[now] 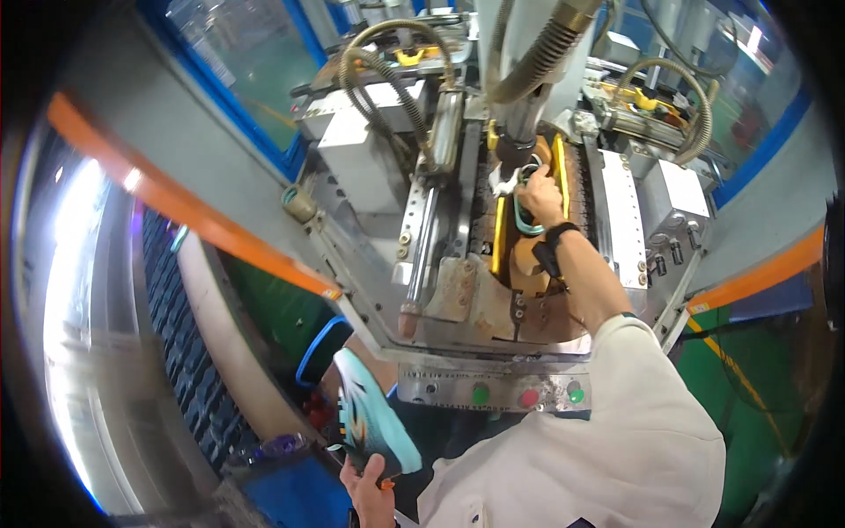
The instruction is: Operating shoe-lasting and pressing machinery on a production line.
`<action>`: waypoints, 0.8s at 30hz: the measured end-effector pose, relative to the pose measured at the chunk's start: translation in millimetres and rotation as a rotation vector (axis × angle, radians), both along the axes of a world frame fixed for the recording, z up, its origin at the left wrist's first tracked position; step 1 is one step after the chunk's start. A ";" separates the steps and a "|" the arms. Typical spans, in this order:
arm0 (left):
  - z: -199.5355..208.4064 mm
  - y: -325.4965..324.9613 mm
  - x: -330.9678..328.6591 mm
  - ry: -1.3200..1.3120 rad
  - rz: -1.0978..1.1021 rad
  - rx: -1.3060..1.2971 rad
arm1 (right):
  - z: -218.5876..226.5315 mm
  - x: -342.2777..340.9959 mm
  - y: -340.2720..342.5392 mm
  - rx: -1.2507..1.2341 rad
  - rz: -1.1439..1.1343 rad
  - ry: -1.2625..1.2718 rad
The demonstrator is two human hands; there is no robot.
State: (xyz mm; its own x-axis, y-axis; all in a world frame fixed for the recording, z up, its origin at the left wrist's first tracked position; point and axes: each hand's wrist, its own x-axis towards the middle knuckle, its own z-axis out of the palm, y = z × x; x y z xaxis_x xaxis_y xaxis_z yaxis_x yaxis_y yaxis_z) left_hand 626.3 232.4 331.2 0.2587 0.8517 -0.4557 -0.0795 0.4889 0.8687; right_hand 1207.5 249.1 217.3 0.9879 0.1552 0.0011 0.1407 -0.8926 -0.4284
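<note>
My left hand, at the lower left, is closed around the heel end of a teal and white sports shoe. This shoe points upward and stays outside the machine. My right hand reaches far into the press, its fingers bent at the opening of a second shoe with a teal and white edge. That shoe sits between two yellow side plates, under the dark press head. My fingers cover part of it, and the fingertips are partly hidden.
In front of the press runs a metal control panel with green and red buttons. A cylinder with a shiny rod lies left of the bed. Orange guard bars flank both sides. At far left is a dark ridged conveyor belt.
</note>
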 end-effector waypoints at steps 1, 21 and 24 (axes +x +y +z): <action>3.1 -8.3 -9.0 0.025 0.081 -0.035 | -7.4 -11.1 -2.9 -0.012 0.142 -0.212; -78.9 -191.1 -135.0 -0.145 0.853 -0.357 | -175.0 -326.7 -81.4 0.318 1.381 0.008; -94.2 -209.9 -184.9 -0.259 1.138 -0.333 | -158.3 -332.4 -74.7 0.308 1.350 0.030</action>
State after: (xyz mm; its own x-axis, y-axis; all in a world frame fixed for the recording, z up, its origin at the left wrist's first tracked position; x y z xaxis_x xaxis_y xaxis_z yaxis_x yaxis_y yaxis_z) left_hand 441.4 22.5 237.0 -0.4456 0.5021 -0.7412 -0.7615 0.2228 0.6086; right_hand 875.2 174.4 58.9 0.0749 0.9786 0.1915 0.7982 0.0563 -0.5998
